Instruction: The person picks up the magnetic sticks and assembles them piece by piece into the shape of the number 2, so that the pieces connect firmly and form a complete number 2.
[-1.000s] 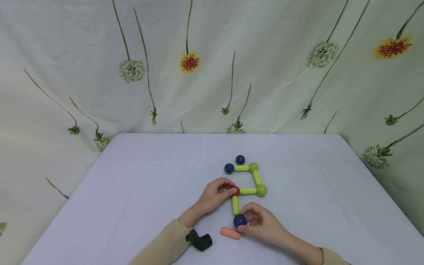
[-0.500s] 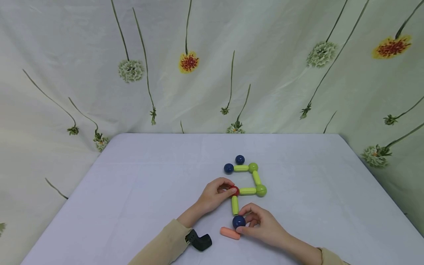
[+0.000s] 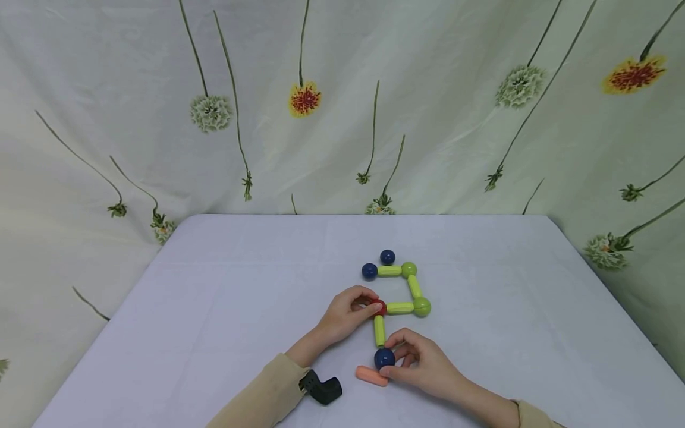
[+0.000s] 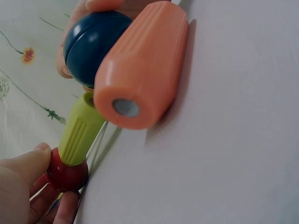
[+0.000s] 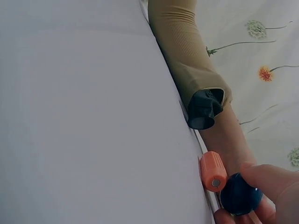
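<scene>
Pinching blue ball [image 3: 384, 358] with right hand [image 3: 423, 362] and red ball [image 3: 380, 307] with left hand [image 3: 345, 315], risking knocking the green rod [image 3: 379, 331] loose.

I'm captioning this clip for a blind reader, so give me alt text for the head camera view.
On a pale table, the left hand pinches a red ball and the right hand grips a blue ball, at opposite ends of a green rod in a chain of rods and balls. An orange rod lies beside the blue ball.
</scene>
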`<state>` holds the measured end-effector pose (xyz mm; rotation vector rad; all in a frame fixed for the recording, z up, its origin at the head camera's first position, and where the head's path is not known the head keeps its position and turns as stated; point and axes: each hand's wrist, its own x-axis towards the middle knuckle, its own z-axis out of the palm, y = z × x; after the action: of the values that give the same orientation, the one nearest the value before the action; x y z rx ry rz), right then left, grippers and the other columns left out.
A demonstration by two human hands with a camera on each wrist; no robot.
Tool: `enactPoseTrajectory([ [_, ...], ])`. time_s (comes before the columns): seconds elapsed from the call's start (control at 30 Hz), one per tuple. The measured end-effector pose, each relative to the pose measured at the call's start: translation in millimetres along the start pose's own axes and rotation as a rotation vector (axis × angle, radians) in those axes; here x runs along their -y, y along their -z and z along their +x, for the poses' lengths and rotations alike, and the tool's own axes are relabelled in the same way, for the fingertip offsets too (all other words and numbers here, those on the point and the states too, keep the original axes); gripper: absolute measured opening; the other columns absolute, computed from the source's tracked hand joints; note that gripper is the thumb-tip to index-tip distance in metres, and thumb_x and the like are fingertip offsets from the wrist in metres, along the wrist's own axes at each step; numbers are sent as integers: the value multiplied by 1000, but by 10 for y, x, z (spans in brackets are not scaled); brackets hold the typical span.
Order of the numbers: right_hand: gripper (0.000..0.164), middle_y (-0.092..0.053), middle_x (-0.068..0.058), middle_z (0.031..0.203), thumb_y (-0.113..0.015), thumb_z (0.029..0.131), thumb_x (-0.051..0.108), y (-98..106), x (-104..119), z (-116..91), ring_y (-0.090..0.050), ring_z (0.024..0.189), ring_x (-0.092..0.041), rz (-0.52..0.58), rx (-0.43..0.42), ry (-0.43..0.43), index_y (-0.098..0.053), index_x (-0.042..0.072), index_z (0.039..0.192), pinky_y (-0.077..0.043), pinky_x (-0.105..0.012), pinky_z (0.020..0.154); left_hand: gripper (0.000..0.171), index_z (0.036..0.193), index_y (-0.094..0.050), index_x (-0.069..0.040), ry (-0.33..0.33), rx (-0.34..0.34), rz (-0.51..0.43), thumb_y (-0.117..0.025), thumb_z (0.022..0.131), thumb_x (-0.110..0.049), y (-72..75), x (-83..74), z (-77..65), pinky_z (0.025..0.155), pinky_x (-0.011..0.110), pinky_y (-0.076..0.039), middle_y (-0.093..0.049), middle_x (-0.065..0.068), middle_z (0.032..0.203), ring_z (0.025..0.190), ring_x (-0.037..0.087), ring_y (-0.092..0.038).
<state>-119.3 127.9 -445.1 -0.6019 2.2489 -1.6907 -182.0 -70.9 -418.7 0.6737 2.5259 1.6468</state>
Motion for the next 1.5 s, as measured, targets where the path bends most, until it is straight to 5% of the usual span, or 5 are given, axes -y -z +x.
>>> enactPoseTrajectory([
  [1.23, 32, -63, -5, 98, -77, 78, 22, -6, -10, 4, -61, 72, -9, -63, -67, 54, -60, 9, 102, -50, -23, 61, 19, 104, -63, 1, 1, 5, -2, -64, 90, -12, 7, -11, -1, 77, 26, -49, -62, 10, 100, 91, 21, -59],
  [1.5, 41, -60, 3, 81, -80, 72, 40, -57, 17, -58, -57, 71, -10, -170, -85, -75, -56, 15, 93, -48, -24, 63, 19, 104, -63, 0, -3, 6, -10, -64, 90, -12, 2, 22, 5, 78, 27, -49, -62, 8, 100, 91, 20, -59],
])
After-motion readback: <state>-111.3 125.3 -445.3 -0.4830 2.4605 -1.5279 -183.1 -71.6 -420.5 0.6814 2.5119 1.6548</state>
